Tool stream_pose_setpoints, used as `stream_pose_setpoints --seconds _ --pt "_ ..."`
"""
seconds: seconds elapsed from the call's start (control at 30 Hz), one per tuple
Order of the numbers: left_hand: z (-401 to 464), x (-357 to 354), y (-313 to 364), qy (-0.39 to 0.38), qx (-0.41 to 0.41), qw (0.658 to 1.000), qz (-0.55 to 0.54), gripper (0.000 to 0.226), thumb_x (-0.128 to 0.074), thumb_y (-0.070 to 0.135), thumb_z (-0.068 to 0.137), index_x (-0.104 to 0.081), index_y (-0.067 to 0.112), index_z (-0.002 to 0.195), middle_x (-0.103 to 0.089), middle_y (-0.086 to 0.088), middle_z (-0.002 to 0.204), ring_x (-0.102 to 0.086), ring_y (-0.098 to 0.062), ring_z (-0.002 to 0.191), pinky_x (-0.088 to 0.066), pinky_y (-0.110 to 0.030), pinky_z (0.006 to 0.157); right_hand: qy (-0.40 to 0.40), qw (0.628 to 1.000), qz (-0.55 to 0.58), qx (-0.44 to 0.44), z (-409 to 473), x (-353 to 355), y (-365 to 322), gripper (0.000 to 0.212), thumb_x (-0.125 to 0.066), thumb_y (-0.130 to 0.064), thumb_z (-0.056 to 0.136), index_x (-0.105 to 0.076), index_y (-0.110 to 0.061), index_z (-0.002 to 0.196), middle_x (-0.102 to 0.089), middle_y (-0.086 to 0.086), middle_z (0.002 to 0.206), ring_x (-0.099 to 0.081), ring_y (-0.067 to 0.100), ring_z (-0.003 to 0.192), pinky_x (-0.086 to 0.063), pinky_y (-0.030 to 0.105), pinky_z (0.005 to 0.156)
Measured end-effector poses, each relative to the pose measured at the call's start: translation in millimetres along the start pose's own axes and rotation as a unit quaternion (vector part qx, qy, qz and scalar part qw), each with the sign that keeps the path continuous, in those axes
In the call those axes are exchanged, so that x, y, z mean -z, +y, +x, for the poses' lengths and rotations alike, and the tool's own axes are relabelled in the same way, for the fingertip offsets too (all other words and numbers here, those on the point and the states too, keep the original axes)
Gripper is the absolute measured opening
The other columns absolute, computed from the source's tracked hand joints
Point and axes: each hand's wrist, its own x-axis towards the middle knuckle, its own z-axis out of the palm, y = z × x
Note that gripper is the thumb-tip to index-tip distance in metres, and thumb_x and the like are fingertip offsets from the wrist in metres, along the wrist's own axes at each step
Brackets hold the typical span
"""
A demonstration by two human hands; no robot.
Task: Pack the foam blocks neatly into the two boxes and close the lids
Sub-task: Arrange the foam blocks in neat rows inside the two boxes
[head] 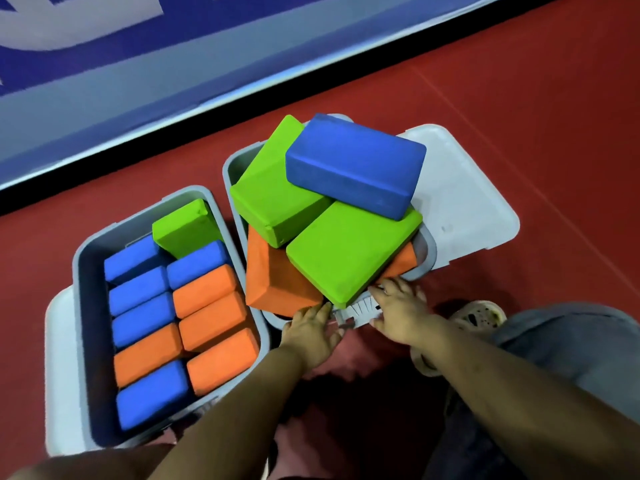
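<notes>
Two grey boxes are sitting side by side on a red floor (519, 98), seen from above. Starting at the left, the left box (83, 306) is resting on its pale lid (60, 358) and is holding foam blocks lined up in two rows, blue blocks (142, 327) and orange blocks (211, 317), with one green block (183, 226) lying tilted on top at the far end. Beside it, the right box (230, 174) is carrying a loose heap: an orange block (273, 275) at the bottom, two green ones (273, 192) leaning across it, and a blue block (356, 164) on top; the heap is hiding most of the box's inside. Its white lid (460, 195) is lying beyond it to the right. The left hand (310, 332) is reaching to the near rim of the right box with fingers extended, and the right hand (398, 313) is curling around that same rim; blur is making the exact grip hard to judge. Farther right, a sandalled foot (474, 317) is partly cut off by a leg.
</notes>
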Motion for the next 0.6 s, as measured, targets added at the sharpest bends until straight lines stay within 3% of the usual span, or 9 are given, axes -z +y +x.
stream_pose_setpoints --seconds 0.13,0.3,0.37,0.43,0.47,0.5,0.53,0.6 --pt "-8 -1 2 0.005 0.014 1.0 -0.024 0.074 -0.045 0.059 0.089 -0.016 0.031 0.151 -0.023 0.006 0.157 -0.021 -0.023 0.141 -0.022 -0.042 0.112 0.006 1.0 -0.001 -0.006 3 6 -7 0.073 -0.062 -0.057 0.076 -0.036 -0.026 0.137 -0.031 -0.002 0.14 -0.022 0.027 0.134 -0.028 0.045 0.109" --pt "-26 -7 8 -0.047 0.017 0.994 -0.1 0.078 -0.045 0.061 0.082 -0.02 0.033 0.15 -0.027 0.006 0.155 -0.022 -0.023 0.141 -0.021 -0.043 0.112 -0.062 0.998 -0.011 -0.013 -11 7 2 0.076 -0.065 -0.058 0.073 -0.04 -0.026 0.136 -0.033 0.001 0.139 -0.026 0.03 0.131 -0.03 0.038 0.108" --pt "-33 -14 9 -0.062 0.009 0.991 -0.118 0.087 -0.04 0.066 0.069 -0.022 0.035 0.149 -0.029 0.008 0.154 -0.024 -0.022 0.141 -0.023 -0.043 0.113 -0.09 0.996 -0.004 -0.012 -16 6 6 0.069 -0.066 -0.05 0.076 -0.044 -0.024 0.136 -0.039 0.005 0.14 -0.033 0.027 0.13 -0.029 0.03 0.106" --pt "-36 -21 7 -0.06 -0.004 0.991 -0.121 0.093 -0.036 0.072 0.061 -0.028 0.037 0.147 -0.034 0.008 0.152 -0.029 -0.021 0.139 -0.028 -0.043 0.112 -0.09 0.988 0.115 -0.047 -19 12 8 0.047 -0.063 -0.028 0.082 -0.056 -0.014 0.127 -0.054 0.013 0.13 -0.052 0.021 0.111 -0.041 0.024 0.086" --pt "-38 -21 7 -0.055 -0.009 0.989 -0.139 0.093 -0.037 0.073 0.059 -0.034 0.037 0.144 -0.04 0.007 0.148 -0.034 -0.021 0.137 -0.031 -0.041 0.111 -0.079 0.969 0.218 -0.084 -19 18 8 0.037 -0.058 -0.017 0.085 -0.06 -0.009 0.122 -0.06 0.016 0.122 -0.055 0.02 0.097 -0.043 0.024 0.074" --pt "-38 -22 5 -0.048 -0.019 0.985 -0.163 0.087 -0.041 0.073 0.062 -0.041 0.035 0.14 -0.046 0.006 0.143 -0.039 -0.021 0.134 -0.034 -0.038 0.109 -0.063 0.929 0.342 -0.127 -18 26 8 0.034 -0.054 -0.011 0.087 -0.059 -0.007 0.121 -0.063 0.017 0.117 -0.056 0.019 0.09 -0.045 0.025 0.072" --pt "-39 -21 5 -0.047 -0.029 0.981 -0.186 0.075 -0.048 0.067 0.071 -0.047 0.032 0.137 -0.051 0.005 0.138 -0.044 -0.019 0.13 -0.036 -0.032 0.107 -0.041 0.855 0.485 -0.18 -18 33 10 0.036 -0.051 -0.011 0.089 -0.055 -0.009 0.126 -0.062 0.016 0.118 -0.056 0.021 0.092 -0.047 0.028 0.078" --pt "-42 -13 6 -0.079 -0.059 0.966 -0.237 0.046 -0.057 0.046 0.089 -0.054 0.029 0.132 -0.056 0.005 0.131 -0.051 -0.013 0.122 -0.038 -0.021 0.099 -0.04 0.671 0.694 -0.256 -15 39 17 0.049 -0.051 -0.024 0.092 -0.041 -0.01 0.138 -0.052 0.018 0.131 -0.053 0.03 0.115 -0.042 0.04 0.098"
